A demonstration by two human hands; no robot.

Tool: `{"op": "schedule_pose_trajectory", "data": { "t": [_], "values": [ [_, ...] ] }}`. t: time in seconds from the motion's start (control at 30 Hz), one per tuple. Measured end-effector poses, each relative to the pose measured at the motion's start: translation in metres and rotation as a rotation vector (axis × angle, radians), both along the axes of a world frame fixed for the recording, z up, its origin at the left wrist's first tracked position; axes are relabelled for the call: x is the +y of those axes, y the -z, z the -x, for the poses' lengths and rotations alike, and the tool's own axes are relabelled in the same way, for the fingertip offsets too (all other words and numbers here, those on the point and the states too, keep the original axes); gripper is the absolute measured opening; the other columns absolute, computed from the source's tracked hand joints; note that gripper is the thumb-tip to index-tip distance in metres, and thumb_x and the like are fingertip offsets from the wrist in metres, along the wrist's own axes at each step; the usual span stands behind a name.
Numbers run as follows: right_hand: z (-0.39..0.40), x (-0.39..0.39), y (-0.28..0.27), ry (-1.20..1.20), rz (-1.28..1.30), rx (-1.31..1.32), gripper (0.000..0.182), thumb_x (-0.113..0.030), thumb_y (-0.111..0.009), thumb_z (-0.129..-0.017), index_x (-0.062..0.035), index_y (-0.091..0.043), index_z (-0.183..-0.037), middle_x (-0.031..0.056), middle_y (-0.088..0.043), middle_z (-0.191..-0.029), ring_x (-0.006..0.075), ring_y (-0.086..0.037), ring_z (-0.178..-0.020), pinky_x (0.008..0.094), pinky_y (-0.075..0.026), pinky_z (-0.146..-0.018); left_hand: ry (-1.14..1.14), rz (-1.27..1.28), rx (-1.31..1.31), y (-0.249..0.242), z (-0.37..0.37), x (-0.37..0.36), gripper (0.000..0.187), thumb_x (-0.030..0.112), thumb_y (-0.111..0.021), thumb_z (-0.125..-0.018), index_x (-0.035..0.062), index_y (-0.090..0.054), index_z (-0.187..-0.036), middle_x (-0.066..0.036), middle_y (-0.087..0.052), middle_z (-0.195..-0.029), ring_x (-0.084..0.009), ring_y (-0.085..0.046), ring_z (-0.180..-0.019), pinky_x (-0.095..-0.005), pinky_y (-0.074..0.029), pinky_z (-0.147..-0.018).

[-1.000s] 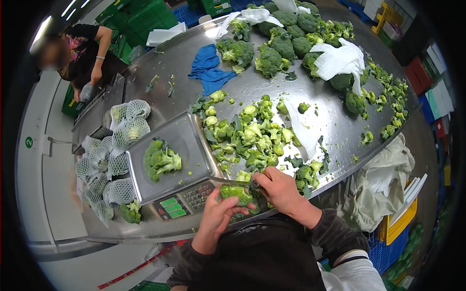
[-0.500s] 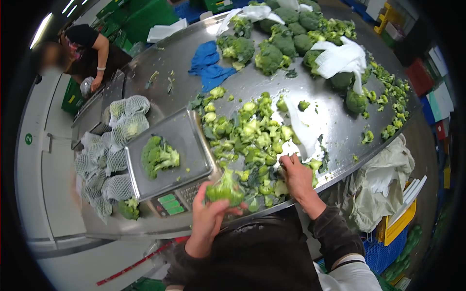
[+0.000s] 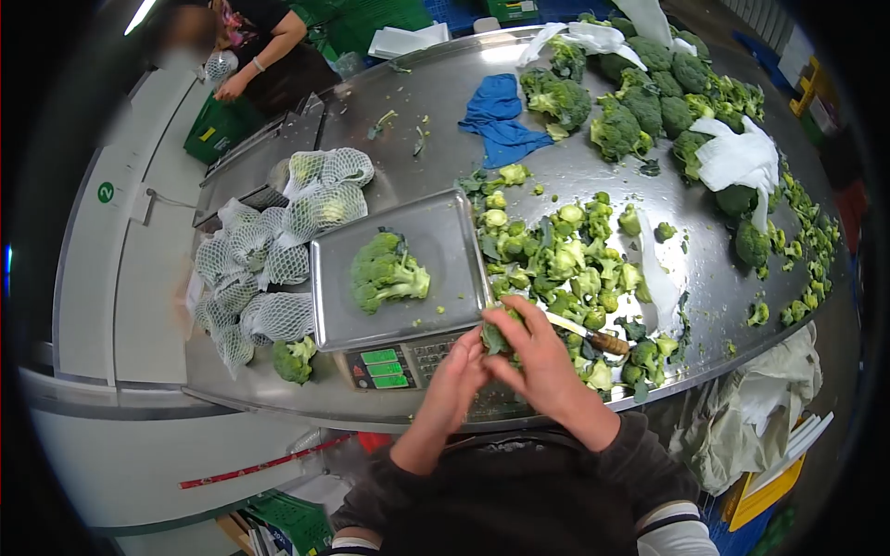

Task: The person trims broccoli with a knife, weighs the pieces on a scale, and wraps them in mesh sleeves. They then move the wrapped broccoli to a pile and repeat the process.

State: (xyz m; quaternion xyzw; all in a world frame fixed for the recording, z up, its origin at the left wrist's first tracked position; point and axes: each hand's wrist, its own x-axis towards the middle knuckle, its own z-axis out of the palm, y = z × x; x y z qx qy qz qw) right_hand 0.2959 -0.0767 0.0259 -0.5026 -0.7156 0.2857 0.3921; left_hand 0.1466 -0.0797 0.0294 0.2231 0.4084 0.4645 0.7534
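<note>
Head camera: a green broccoli piece (image 3: 494, 341) is held between the left hand (image 3: 452, 382) and the right hand (image 3: 549, 371), just beside the near corner of the scale (image 3: 445, 232). It is pinched by the right thumb and fingers, and the left fingers are closed on it from the other side. Most of it is hidden by the hands. One big broccoli head (image 3: 387, 271) is laid on top of the scale, and green numbers are lit up below. A knife (image 3: 609, 344) with a brown handle is left on the heap of cut bits (image 3: 565, 264), near the right hand. Bundles in white nets (image 3: 326, 208) are stacked past the scale. Farther back, a blue cloth (image 3: 499, 116) is spread on the metal table (image 3: 408, 130).
</note>
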Motion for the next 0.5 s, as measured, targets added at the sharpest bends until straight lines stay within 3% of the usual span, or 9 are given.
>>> {"op": "schedule_pose_trajectory", "data": {
  "t": [0.07,0.13,0.2,0.27,0.3,0.33,0.4,0.43,0.5],
  "values": [
    [0.002,0.01,0.008,0.019,0.107,0.257,0.054,-0.013,-0.068,-0.075,-0.0059,-0.046,-0.124,0.0169,-0.048,-0.119,0.0299,-0.05,-0.109,0.0356,-0.041,-0.092,0.283,-0.323,0.46,-0.005,0.048,0.017,0.049,0.036,-0.046,-0.092,-0.0009,-0.047,-0.125,-0.015,-0.059,-0.111,-0.0244,-0.057,-0.104,-0.0373,-0.043,-0.094],
    [0.008,0.007,0.023,0.032,0.215,0.433,0.052,-0.012,-0.066,-0.076,-0.0059,-0.046,-0.124,0.015,-0.049,-0.117,0.0262,-0.051,-0.108,0.0334,-0.04,-0.091,0.002,-0.485,0.732,-0.018,0.082,0.036,0.033,0.016,-0.056,-0.089,0.0005,-0.055,-0.117,-0.007,-0.063,-0.104,-0.0178,-0.057,-0.101,-0.0279,-0.043,-0.089],
    [0.01,0.005,0.026,0.043,0.325,0.603,0.051,-0.01,-0.064,-0.076,-0.0059,-0.046,-0.124,0.0131,-0.05,-0.116,0.0226,-0.051,-0.107,0.0312,-0.04,-0.09,-0.199,-0.521,0.908,-0.029,0.114,0.062,0.045,0.012,-0.063,-0.079,0.0025,-0.052,-0.121,-0.011,-0.059,-0.113,-0.0194,-0.054,-0.108,-0.0295,-0.041,-0.091],
    [0.01,0.001,0.023,0.033,0.571,0.864,0.049,-0.011,-0.059,-0.078,-0.007,-0.047,-0.125,0.0101,-0.051,-0.115,0.0171,-0.051,-0.103,0.0272,-0.04,-0.087,-0.118,-0.613,1.051,-0.035,0.134,0.083,0.052,0.011,-0.064,-0.074,0.0048,-0.05,-0.124,-0.013,-0.055,-0.118,-0.0209,-0.051,-0.112,-0.0316,-0.04,-0.093],
    [0.01,-0.001,0.032,-0.008,0.704,1.021,0.049,-0.011,-0.052,-0.08,-0.0061,-0.043,-0.128,0.0111,-0.051,-0.117,0.0192,-0.052,-0.104,0.029,-0.041,-0.088,-0.029,-0.708,1.191,-0.036,0.14,0.093,0.059,0.011,-0.065,-0.069,0.0071,-0.048,-0.126,-0.014,-0.052,-0.122,-0.0224,-0.048,-0.116,-0.0337,-0.039,-0.095],
    [0.012,-0.004,0.034,0.0,0.704,1.022,0.049,-0.011,-0.052,-0.08,-0.0061,-0.043,-0.128,0.0111,-0.051,-0.117,0.0192,-0.052,-0.104,0.029,-0.041,-0.088,-0.023,-0.708,1.187,-0.033,0.143,0.102,0.059,0.011,-0.065,-0.069,0.0071,-0.048,-0.126,-0.014,-0.052,-0.122,-0.0224,-0.048,-0.116,-0.0337,-0.039,-0.095],
    [0.015,-0.009,0.03,-0.015,0.78,1.377,0.055,-0.011,-0.048,-0.079,-0.0016,-0.036,-0.132,0.013,-0.05,-0.121,0.0236,-0.052,-0.105,0.0367,-0.044,-0.089,0.175,-0.894,1.373,-0.018,0.147,0.12,0.071,0.01,-0.065,-0.063,0.0119,-0.045,-0.13,-0.016,-0.045,-0.129,-0.0246,-0.042,-0.122,-0.0361,-0.036,-0.098],
    [0.016,-0.012,0.035,0.004,0.771,1.381,0.055,-0.015,-0.047,-0.081,-0.0012,-0.034,-0.132,0.0145,-0.05,-0.12,0.0269,-0.053,-0.105,0.0406,-0.046,-0.085,0.178,-0.9,1.368,-0.006,0.147,0.128,0.071,0.01,-0.065,-0.063,0.0119,-0.045,-0.13,-0.016,-0.045,-0.129,-0.0246,-0.042,-0.122,-0.0361,-0.036,-0.098],
    [0.012,-0.019,0.039,-0.009,0.775,1.441,0.054,-0.018,-0.048,-0.082,-0.0012,-0.035,-0.132,0.0147,-0.051,-0.119,0.0269,-0.053,-0.106,0.0408,-0.046,-0.085,0.225,-0.941,1.1,0.013,0.143,0.14,0.068,0.011,-0.065,-0.064,0.0106,-0.046,-0.129,-0.015,-0.05,-0.123,-0.0244,-0.047,-0.117,-0.0347,-0.038,-0.097]
  ]
}}
